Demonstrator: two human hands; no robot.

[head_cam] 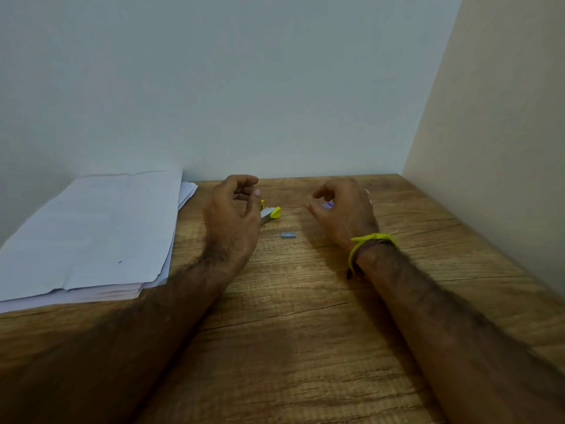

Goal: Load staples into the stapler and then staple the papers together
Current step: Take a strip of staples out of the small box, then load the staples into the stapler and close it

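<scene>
A small yellow and silver stapler [271, 213] lies on the wooden desk [305, 301], partly hidden behind my left hand [234, 218]. That hand hovers just left of it with fingers curled apart, holding nothing. A short grey strip of staples [288, 235] lies on the desk between my hands. My right hand [342, 212] hovers to the right, fingers loosely spread; a small blue and white item [327, 205] shows beside its fingers, and I cannot tell if it is held. A stack of white papers [91, 234] lies at the left.
A pale wall [244, 87] rises along the desk's far edge and a beige wall [504, 148] stands along its right side. A yellow thread band [371, 240] circles my right wrist. Bare wood lies in front of my forearms.
</scene>
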